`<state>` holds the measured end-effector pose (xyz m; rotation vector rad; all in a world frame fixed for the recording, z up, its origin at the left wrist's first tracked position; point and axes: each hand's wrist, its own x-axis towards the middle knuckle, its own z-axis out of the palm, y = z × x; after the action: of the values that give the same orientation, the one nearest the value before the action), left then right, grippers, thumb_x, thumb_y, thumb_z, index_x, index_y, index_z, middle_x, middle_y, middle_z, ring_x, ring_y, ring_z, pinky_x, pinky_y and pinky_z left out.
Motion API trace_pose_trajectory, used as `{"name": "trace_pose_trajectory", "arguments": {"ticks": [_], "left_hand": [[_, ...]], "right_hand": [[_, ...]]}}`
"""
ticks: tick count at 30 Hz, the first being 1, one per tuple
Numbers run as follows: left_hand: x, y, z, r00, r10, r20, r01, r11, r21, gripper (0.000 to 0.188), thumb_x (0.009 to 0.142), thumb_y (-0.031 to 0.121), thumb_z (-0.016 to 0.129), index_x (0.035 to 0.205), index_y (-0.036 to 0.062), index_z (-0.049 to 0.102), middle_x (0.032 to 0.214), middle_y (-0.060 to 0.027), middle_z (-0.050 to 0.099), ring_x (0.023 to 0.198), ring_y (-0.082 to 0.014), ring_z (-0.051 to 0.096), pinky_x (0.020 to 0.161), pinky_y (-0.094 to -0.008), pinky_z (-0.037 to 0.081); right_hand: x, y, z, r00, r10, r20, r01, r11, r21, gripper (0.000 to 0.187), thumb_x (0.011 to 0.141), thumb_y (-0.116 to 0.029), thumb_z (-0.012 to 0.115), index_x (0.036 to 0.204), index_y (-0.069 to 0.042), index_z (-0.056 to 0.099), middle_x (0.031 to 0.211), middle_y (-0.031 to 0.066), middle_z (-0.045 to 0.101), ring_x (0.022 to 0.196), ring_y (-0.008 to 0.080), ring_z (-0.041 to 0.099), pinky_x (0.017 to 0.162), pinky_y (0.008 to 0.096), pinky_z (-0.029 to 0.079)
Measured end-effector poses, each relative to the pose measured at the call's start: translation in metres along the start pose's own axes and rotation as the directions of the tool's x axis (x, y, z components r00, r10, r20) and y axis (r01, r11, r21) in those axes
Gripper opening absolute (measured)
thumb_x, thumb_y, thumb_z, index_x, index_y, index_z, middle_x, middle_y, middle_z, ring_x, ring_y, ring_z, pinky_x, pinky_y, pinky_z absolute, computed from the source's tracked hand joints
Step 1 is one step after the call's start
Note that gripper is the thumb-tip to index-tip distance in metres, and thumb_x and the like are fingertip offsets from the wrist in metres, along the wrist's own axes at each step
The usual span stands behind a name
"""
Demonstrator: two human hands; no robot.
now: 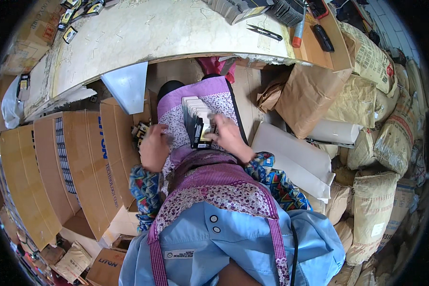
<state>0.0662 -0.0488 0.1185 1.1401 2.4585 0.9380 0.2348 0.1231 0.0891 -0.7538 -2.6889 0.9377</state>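
A fanned stack of flat small cartons [193, 106], pale at the far end and dark along the sides, lies on the purple flowered apron [174, 112] over my lap. At its near end is a black carton with a yellowish panel [205, 133]. My right hand [229, 138] has its thumb and fingers closed at the right edge of that carton. Left of the stack, apart from it, is my left hand [154, 148]; its fingers are smeared by motion, so what they hold, if anything, is unclear. Close beyond it lie small black-and-yellow pieces [140, 131].
Large open cardboard boxes [83, 167] stand at the left, one with stacked packs inside. Across the front runs a worn white worktable [176, 28] with small scissors-like snips [265, 32], card stacks [237, 9] and a black cutter [323, 38]. Paper sacks [374, 209] crowd the right.
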Motion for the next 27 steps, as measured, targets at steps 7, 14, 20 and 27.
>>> {"name": "trace_pose_trajectory", "arguments": {"ticks": [7,14,20,27], "left_hand": [[-0.002,0.016,0.052,0.940,0.330,-0.087,-0.338,0.935,-0.108,0.045,0.073,0.020,0.071,0.111,-0.0012,0.057,0.114,-0.0198,0.055,0.092,-0.0356,0.057,0.080,-0.0417,0.047],[0.007,0.041,0.065,0.995,0.095,0.031,-0.077,0.928,-0.365,0.051,0.079,0.019,0.065,0.123,0.0018,0.045,0.102,-0.0230,0.058,0.089,-0.0399,0.058,0.074,-0.0440,0.048],[0.005,0.038,0.077,0.991,-0.091,0.096,0.129,0.522,-0.843,0.030,0.088,-0.001,0.047,0.118,0.0013,0.047,0.087,-0.0155,0.062,0.082,-0.0197,0.063,0.070,-0.0287,0.048],[0.005,0.038,0.068,0.981,-0.019,0.195,0.173,0.557,-0.812,0.025,0.086,-0.007,0.047,0.111,-0.0016,0.047,0.096,-0.0129,0.060,0.088,-0.0147,0.061,0.076,-0.0244,0.047]], "right_hand": [[0.012,-0.013,-0.005,0.995,-0.057,-0.086,0.058,0.998,0.006,0.023,0.063,-0.016,0.074,0.079,-0.005,0.063,0.090,0.0088,0.051,0.089,0.0282,0.050,0.081,0.0350,0.033],[0.013,-0.011,-0.010,0.975,0.076,0.209,-0.198,0.727,0.658,0.017,0.081,-0.008,0.067,0.095,-0.001,0.061,0.092,0.0030,0.061,0.086,0.0099,0.054,0.079,0.0244,0.043],[0.012,-0.025,-0.005,0.977,0.207,-0.055,-0.109,0.700,0.706,0.017,0.092,-0.013,0.053,0.104,-0.001,0.055,0.094,0.0037,0.057,0.094,0.0116,0.052,0.084,0.0251,0.041],[0.016,-0.024,-0.011,0.967,0.205,-0.150,-0.039,0.703,0.710,0.024,0.085,-0.005,0.060,0.109,0.000,0.059,0.101,0.0067,0.061,0.085,0.0128,0.054,0.080,0.0257,0.044]]}}
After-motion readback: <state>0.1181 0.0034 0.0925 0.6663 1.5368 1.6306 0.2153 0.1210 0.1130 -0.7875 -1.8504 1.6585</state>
